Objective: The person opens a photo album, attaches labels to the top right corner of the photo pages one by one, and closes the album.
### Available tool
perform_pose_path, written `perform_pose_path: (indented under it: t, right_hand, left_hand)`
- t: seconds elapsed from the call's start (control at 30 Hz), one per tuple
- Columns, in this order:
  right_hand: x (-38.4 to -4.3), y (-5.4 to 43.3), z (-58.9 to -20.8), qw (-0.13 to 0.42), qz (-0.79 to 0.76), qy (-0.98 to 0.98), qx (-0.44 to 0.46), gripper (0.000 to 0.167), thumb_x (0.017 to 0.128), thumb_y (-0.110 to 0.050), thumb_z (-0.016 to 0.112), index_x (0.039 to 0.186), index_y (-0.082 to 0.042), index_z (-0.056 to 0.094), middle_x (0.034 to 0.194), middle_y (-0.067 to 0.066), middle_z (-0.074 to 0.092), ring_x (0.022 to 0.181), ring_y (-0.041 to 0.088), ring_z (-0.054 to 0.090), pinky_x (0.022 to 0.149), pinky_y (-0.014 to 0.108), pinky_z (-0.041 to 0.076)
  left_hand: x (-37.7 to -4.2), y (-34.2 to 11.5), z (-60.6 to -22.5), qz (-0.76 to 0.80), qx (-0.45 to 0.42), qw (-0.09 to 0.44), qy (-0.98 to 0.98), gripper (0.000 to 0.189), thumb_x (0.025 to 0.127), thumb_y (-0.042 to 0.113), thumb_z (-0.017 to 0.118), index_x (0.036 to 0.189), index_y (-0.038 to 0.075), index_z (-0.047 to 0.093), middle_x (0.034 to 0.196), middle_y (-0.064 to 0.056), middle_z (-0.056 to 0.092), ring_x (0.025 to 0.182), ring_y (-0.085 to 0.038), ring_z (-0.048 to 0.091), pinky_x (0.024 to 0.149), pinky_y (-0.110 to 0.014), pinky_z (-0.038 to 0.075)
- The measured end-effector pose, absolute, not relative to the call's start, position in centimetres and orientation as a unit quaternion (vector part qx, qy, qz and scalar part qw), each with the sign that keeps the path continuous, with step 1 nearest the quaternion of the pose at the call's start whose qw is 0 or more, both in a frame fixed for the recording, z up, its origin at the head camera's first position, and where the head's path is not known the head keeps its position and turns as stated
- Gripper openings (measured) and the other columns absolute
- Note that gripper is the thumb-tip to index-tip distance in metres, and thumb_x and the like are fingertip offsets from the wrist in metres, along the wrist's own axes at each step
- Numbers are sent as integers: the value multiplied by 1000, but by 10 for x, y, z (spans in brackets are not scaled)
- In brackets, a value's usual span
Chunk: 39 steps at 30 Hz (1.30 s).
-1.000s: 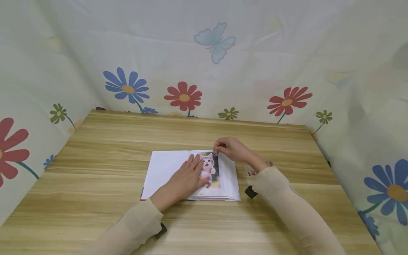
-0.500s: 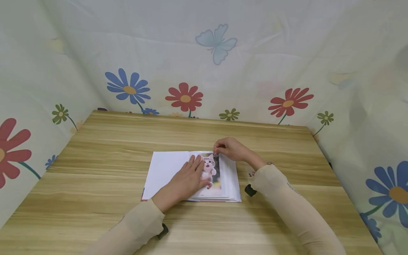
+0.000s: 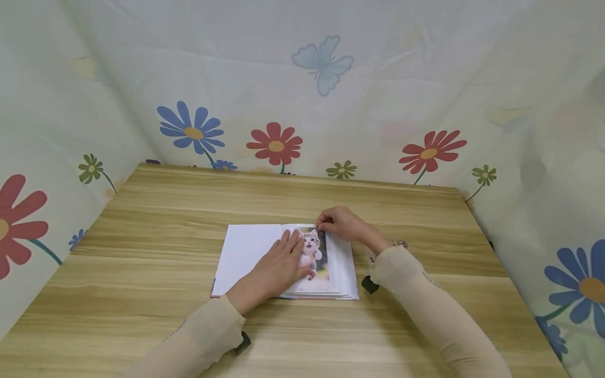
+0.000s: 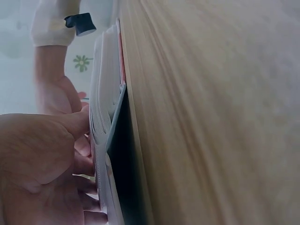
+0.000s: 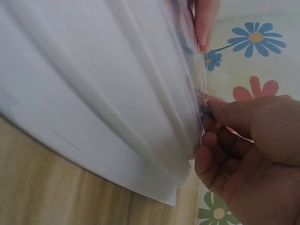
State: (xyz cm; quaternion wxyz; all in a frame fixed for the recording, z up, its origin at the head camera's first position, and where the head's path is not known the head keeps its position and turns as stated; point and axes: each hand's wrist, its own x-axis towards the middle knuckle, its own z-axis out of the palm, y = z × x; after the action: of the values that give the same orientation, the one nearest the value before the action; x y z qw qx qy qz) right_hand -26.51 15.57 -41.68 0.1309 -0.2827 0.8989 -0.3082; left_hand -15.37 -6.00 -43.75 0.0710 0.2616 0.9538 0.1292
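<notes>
An open photo album [image 3: 248, 249] lies on the wooden table, its white inside cover to the left and a stack of pocket pages to the right. The top page shows a kitten photo [image 3: 310, 252]. My left hand [image 3: 280, 263] rests with fingers spread over the photo's left part and the page by the spine. At the photo's upper right corner, my right hand [image 3: 345, 222] pinches a small printed sticker [image 5: 206, 102] between thumb and finger, right at the page surface. In the left wrist view the left fingers [image 4: 84, 164] lie along the pages.
A clear sheet [image 3: 402, 243] with small cartoon prints lies to the album's right, partly hidden by the right sleeve. Flower-printed cloth [image 3: 217, 63] stands behind and beside the wooden table [image 3: 142, 236]. Dark bands [image 3: 370, 284] are at both wrists.
The right hand shifts very slightly at the photo's upper corner, its fingertips lower against the page. The left hand stays in place on the photo.
</notes>
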Motion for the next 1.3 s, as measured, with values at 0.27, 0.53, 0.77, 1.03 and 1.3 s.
perform_pose_path:
  t: [0.27, 0.53, 0.77, 1.03, 1.3]
  right_hand:
    - [-260, 153, -419, 117, -283, 911, -275, 10, 99, -3, 68, 105, -6, 75, 97, 2, 72, 90, 15, 66, 86, 31, 57]
    - [-260, 152, -420, 87, -263, 920, -278, 8, 98, -7, 71, 104, -6, 76, 94, 2, 71, 85, 15, 63, 81, 31, 56]
    - [-259, 152, -422, 49, -255, 929, -262, 14, 98, -12, 71, 108, -3, 75, 97, 7, 72, 85, 18, 64, 78, 32, 56]
    - [-237, 159, -414, -1, -252, 933, -258, 41, 106, -20, 60, 141, 1, 59, 146, 20, 57, 136, 37, 52, 116, 50, 39]
    - [-200, 161, -418, 6, -203, 939, -276, 64, 109, -36, 52, 159, -1, 35, 166, 21, 29, 152, 39, 28, 122, 54, 26]
  left_hand:
    - [-154, -60, -437, 126, 261, 74, 954, 83, 105, 53, 51, 158, -7, 29, 167, -27, 19, 155, -44, 14, 124, -54, 22]
    - [-153, -59, -437, 131, 261, 72, 954, 84, 105, 53, 53, 158, -7, 29, 167, -27, 20, 155, -44, 15, 124, -54, 22]
    - [-152, -59, -435, 127, 265, 72, 953, 83, 105, 51, 53, 158, -8, 30, 166, -28, 21, 154, -45, 16, 123, -55, 23]
    - [-153, -59, -436, 129, 269, 67, 952, 82, 105, 51, 53, 157, -9, 31, 165, -29, 22, 154, -45, 17, 123, -55, 24]
    - [-153, -59, -436, 132, 265, 66, 953, 83, 104, 51, 54, 157, -9, 32, 165, -29, 22, 154, -46, 17, 123, -56, 24]
